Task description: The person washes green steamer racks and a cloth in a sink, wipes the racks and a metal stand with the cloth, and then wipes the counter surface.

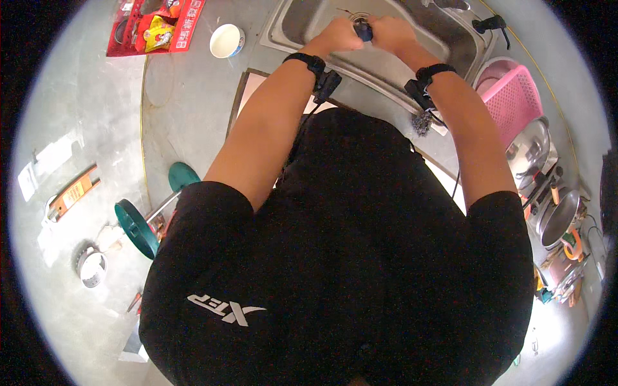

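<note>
Both of my arms reach forward over a steel sink [302, 26]. My left hand [341, 34] and my right hand [394, 32] come close together above its basin, their fingers curled. Between them is a small dark blue thing [364, 31], gripped from both sides; its kind cannot be made out, as my fingers cover much of it. Just beyond it, a round metal ring or coil [358, 17] shows near the drain, partly hidden by my hands.
A white tub [227, 41] stands left of the sink, near a red box [187, 29] of packets. To the right are a black tap [489, 24], a pink basket [515, 103], a glass lid [529, 151] and a pan [559, 219]. A dark scrubber [421, 123] lies by the sink's near edge.
</note>
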A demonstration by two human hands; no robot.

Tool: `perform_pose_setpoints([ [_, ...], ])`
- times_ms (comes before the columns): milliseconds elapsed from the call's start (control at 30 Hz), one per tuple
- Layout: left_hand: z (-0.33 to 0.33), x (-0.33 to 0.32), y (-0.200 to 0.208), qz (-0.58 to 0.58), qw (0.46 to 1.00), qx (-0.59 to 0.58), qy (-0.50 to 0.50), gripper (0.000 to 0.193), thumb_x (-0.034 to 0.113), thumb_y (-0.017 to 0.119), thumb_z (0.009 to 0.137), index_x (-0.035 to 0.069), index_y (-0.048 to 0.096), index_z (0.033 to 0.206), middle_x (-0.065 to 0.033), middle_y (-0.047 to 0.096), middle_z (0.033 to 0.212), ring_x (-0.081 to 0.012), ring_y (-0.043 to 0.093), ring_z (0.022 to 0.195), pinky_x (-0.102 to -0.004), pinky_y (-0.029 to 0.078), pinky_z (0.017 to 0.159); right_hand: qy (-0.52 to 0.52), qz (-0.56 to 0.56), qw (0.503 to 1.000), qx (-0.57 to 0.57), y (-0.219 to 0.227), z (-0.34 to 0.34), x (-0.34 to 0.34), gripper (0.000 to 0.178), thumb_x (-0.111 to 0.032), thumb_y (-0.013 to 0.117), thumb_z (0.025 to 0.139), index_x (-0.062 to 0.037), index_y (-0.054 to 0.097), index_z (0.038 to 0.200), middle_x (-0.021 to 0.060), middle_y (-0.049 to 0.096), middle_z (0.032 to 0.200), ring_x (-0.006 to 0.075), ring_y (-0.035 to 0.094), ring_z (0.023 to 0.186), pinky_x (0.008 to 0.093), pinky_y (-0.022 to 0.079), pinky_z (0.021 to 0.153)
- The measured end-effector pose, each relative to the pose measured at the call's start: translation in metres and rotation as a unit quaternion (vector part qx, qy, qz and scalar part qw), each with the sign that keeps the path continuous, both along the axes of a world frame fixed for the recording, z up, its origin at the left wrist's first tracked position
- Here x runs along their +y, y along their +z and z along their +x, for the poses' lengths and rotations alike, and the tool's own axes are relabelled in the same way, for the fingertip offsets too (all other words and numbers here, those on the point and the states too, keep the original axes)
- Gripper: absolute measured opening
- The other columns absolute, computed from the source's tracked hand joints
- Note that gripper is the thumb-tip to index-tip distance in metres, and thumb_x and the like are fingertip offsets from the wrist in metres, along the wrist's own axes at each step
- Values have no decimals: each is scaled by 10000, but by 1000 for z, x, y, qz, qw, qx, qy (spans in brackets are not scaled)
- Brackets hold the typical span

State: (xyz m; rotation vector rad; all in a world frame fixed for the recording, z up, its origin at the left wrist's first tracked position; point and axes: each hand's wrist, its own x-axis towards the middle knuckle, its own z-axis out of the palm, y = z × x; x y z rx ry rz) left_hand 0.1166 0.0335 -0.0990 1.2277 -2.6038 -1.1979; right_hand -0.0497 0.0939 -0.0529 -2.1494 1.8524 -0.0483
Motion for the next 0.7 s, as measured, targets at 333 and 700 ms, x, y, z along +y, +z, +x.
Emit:
perform_pose_setpoints([
  [333, 4, 0, 100, -249, 938, -226, -89, 352, 243, 642, 713, 111, 640, 1039, -183, 664, 973, -370, 647, 837, -433, 526, 713, -48, -107, 991, -58, 36, 11, 11, 216, -186, 574, 768, -89, 636, 951, 190, 662, 812, 390, 633, 724, 498, 502, 627],
  [700, 55, 24, 150, -345, 934, -72, 60, 334, 140, 696, 673, 73, 584, 980, -168, 628, 891, -368, 613, 846, -456, 497, 719, -29, 2, 973, -231, -58, -21, 67, 404, -351, 648, 820, -52, 645, 1091, 201, 599, 1182, 361, 571, 1094, 494, 471, 891],
])
